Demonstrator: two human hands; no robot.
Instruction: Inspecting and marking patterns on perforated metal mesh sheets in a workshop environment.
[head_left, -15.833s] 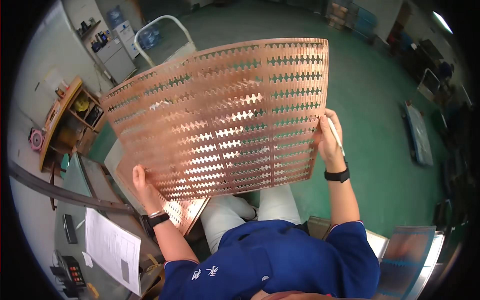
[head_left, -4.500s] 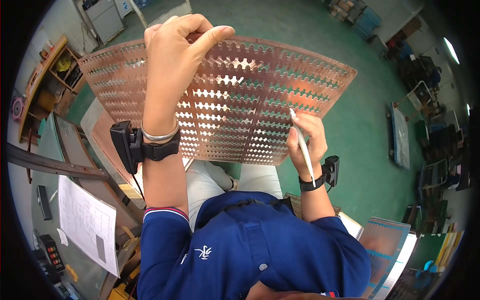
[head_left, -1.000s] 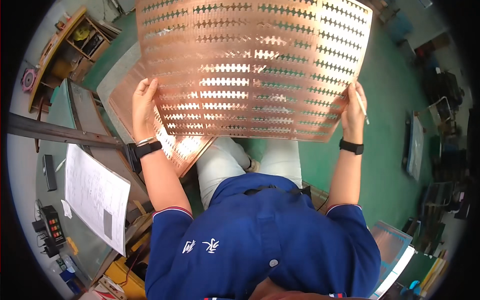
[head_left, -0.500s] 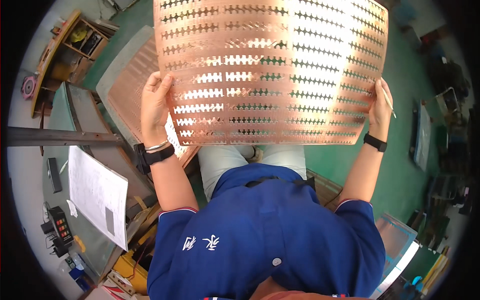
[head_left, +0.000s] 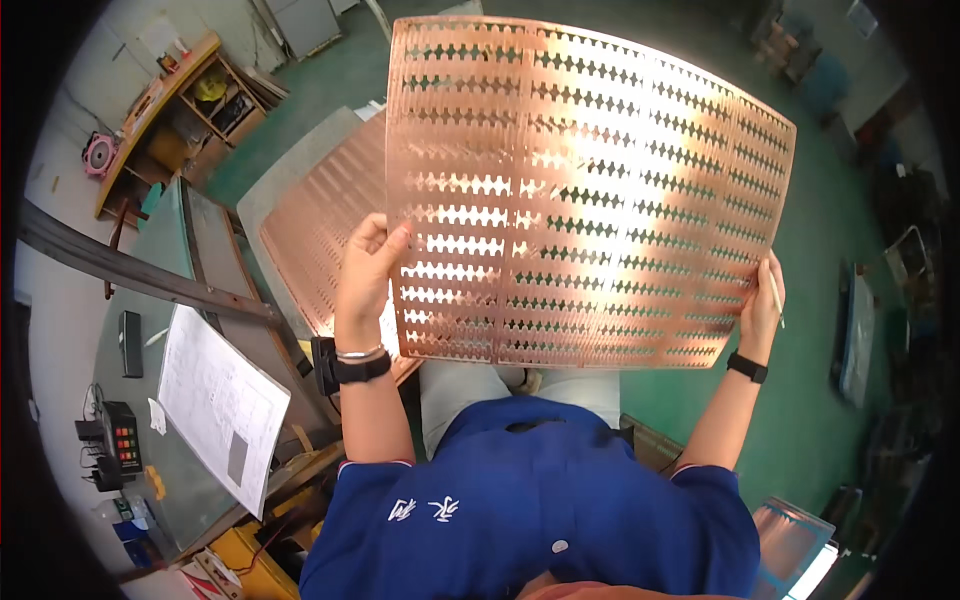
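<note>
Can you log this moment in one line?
Left hand: grips copper sheet, left edge; right hand: grips sheet's right edge, white pen-like stick; sheet: held up, perforated

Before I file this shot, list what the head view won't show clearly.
All in the head view:
Left hand: fingertips, thumb aside, hidden behind the perforated copper sheet.
Right hand: too small to tell how its fingers grip.
Copper sheeting at left: right part covered by the held sheet.
Paper: writing too small.
</note>
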